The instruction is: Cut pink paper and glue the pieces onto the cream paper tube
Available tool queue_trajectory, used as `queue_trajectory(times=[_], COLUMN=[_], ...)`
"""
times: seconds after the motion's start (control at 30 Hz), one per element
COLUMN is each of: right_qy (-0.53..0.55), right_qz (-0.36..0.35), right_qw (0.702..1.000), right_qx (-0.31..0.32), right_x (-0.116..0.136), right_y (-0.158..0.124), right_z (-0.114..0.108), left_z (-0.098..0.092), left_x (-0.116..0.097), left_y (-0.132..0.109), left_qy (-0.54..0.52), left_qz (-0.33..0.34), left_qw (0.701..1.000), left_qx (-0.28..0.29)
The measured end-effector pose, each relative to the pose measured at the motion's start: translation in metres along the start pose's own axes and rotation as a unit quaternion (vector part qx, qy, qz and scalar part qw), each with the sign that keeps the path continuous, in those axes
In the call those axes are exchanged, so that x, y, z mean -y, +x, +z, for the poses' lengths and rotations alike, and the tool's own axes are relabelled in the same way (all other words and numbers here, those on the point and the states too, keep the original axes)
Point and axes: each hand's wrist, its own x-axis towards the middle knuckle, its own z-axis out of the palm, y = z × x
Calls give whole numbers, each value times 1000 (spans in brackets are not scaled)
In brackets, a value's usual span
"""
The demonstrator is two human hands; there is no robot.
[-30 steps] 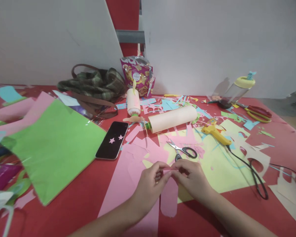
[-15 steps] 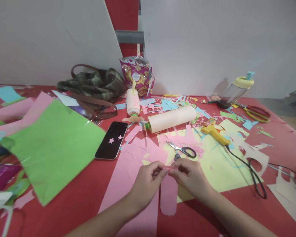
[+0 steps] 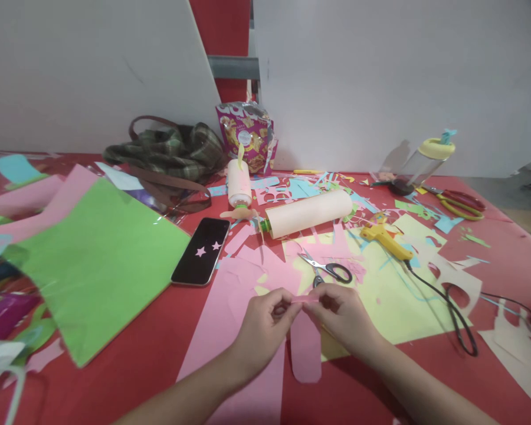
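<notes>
Between my two hands is a pink paper strip (image 3: 306,351) with rounded lower corners, its top edge folded over. My left hand (image 3: 268,321) pinches the fold from the left, and my right hand (image 3: 341,313) pinches it from the right, the fingertips close together. The strip's lower part hangs down toward me. Just beyond my right hand lie black-handled scissors (image 3: 336,272), partly open. Under my left forearm spreads a larger pink sheet (image 3: 230,348). A pale yellow sheet (image 3: 393,313) lies beneath and beside my right hand.
A phone (image 3: 200,271) with two pink stars on it lies left. Behind are a paper-wrapped bottle (image 3: 310,213) and a shorter wrapped bottle (image 3: 239,182). A yellow glue gun (image 3: 387,242) trails its cord at right. Green sheets (image 3: 101,265) cover the left; paper scraps lie across the back.
The hanging part of the pink strip has swung slightly right and up. Both hands keep their pinch at almost the same place.
</notes>
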Motion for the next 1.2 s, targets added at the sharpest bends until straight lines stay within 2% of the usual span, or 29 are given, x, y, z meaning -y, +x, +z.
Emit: queue_trajectory(times=[0.17, 0.37, 0.53, 0.77, 1.2], right_qy=[2, -8, 7, -40, -38], right_qz=[-1, -22, -14, -39, -31], right_qw=[1000, 1000, 1000, 998, 999], right_qx=[-6, 3, -3, -14, -17], right_x=[0, 3, 4, 3, 5], right_y=[-1, 0, -1, -4, -4], right_z=[1, -1, -2, 2, 2], left_z=[1, 1, 0, 1, 0], left_x=[1, 2, 3, 3, 6], left_y=[1, 1, 1, 0, 1], left_qy=[-9, -18, -43, -21, -2], left_qz=[4, -23, -37, -24, -24], left_qw=[1000, 1000, 998, 998, 999], left_qx=[1, 5, 19, 57, 40])
